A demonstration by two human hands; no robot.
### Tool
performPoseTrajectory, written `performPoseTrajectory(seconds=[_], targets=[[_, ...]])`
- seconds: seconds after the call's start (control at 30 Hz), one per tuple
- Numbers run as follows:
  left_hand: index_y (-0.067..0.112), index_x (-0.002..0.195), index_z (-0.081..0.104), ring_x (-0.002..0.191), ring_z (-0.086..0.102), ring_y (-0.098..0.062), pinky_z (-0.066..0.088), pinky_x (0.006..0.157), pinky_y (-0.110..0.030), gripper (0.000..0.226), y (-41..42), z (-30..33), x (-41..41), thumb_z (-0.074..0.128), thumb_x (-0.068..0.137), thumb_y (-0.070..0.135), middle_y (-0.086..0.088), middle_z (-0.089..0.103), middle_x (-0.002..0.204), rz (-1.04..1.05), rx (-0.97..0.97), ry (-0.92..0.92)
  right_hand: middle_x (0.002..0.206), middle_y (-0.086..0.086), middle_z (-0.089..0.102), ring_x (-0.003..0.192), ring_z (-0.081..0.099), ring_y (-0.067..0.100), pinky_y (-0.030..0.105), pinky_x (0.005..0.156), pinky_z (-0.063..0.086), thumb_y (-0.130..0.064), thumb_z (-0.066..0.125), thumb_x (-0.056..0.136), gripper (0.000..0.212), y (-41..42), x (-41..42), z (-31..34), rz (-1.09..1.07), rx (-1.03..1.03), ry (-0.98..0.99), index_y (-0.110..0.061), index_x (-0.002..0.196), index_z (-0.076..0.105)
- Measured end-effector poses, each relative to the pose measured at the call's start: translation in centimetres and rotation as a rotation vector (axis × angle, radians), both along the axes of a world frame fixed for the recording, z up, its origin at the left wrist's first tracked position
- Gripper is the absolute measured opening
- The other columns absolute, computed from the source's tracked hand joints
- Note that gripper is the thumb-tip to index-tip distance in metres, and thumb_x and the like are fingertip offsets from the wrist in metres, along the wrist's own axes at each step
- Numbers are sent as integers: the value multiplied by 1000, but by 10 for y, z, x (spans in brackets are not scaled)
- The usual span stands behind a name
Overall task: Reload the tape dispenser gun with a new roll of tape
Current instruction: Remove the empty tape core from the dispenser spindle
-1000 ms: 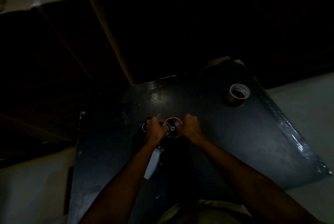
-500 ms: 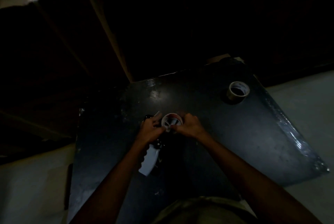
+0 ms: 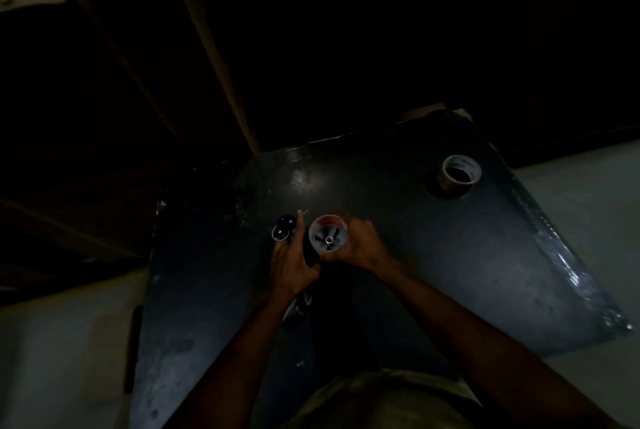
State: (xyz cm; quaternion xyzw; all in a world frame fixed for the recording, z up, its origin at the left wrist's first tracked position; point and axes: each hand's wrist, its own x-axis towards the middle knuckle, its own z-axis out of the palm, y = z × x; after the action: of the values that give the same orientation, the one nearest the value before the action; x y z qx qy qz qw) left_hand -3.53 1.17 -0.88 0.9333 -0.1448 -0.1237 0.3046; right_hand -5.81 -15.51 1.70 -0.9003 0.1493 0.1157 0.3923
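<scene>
Your right hand (image 3: 360, 245) has its fingers wrapped round the roll on the dispenser hub (image 3: 327, 238); its core looks nearly bare, so likely the spent one, hard to be sure in this light. Your left hand (image 3: 292, 262) grips the tape dispenser gun (image 3: 298, 304) just beside the hub, fingers closed on the body, index finger pointing up past the front roller (image 3: 282, 230). The new roll of tape (image 3: 460, 177) sits well away from the hub, toward the far right corner of the tabletop (image 3: 433, 255).

Step looks like pulling the roll off. Keep the gun pinned, pull straight along the axle, don't twist sideways. Mind the cutter blade near the roller.

Tabletop dark, glossy, scuffed, plastic-wrapped along its right edge. Room very dim; pale floor around the tabletop, dark furniture beyond it.
</scene>
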Motion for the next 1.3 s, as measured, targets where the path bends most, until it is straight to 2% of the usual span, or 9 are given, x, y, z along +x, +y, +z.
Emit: performPoseTrajectory(seconds=[0.2,0.33,0.4,0.5,0.57,0.77,0.87,0.97,1.3], targets=[[36,150,-2,142,28,-30,35,112,-41,108,-6,1,-6,68,68,22,-10,29,155,75,18,17,81,-5,70,73,67,10,23,63,58,-42,89,52,49,-4,0,4,-45,-25,-7,-12,88,74],[37,149,-7,141,29,-32,36,110,-46,111,-7,1,-5,68,68,30,-8,30,155,89,21,53,67,-8,64,58,59,4,15,49,47,-40,88,53,34,-7,2,13,-33,12,8,-24,58,59],[37,149,-9,140,30,-32,36,110,-47,111,-7,1,-5,68,68,30,-8,32,154,88,27,50,78,-4,70,64,64,4,18,55,55,-50,87,43,43,-8,6,7,-47,4,45,-25,68,63],[39,148,-11,140,30,-30,37,110,-43,114,-8,2,-6,69,67,27,-8,35,153,83,43,43,96,-1,69,81,67,11,27,65,61,-78,76,15,100,-17,17,-23,-72,-40,90,-22,97,67],[39,148,-10,139,31,-30,36,108,-41,113,-8,2,-8,70,69,26,-8,34,153,91,55,45,100,-2,67,82,66,11,26,64,61,-87,68,6,114,-23,25,-50,-68,-44,114,-24,102,65],[40,148,-9,139,31,-31,37,108,-46,113,-12,2,-10,74,71,32,-10,34,152,119,50,60,96,-2,68,79,67,11,24,62,60,-72,78,16,101,-22,22,-28,-71,-36,132,-19,101,65],[41,148,-9,138,33,-32,39,107,-46,112,-13,2,-10,73,71,34,-10,36,151,124,64,50,101,1,68,82,67,13,25,65,60,-75,78,12,112,-23,20,-23,-79,-5,108,-19,107,64],[41,148,-6,137,35,-32,39,105,-42,110,-16,5,-14,72,72,33,-12,35,151,141,94,60,100,2,67,84,66,15,22,63,57,-64,84,28,95,-24,13,-9,-66,16,93,-14,108,65],[33,151,9,140,31,-31,36,110,-47,102,-15,8,-20,70,69,32,-8,34,153,112,7,15,90,-3,74,79,70,9,28,67,62,-72,83,24,92,-28,0,3,-115,63,18,-18,99,72]])
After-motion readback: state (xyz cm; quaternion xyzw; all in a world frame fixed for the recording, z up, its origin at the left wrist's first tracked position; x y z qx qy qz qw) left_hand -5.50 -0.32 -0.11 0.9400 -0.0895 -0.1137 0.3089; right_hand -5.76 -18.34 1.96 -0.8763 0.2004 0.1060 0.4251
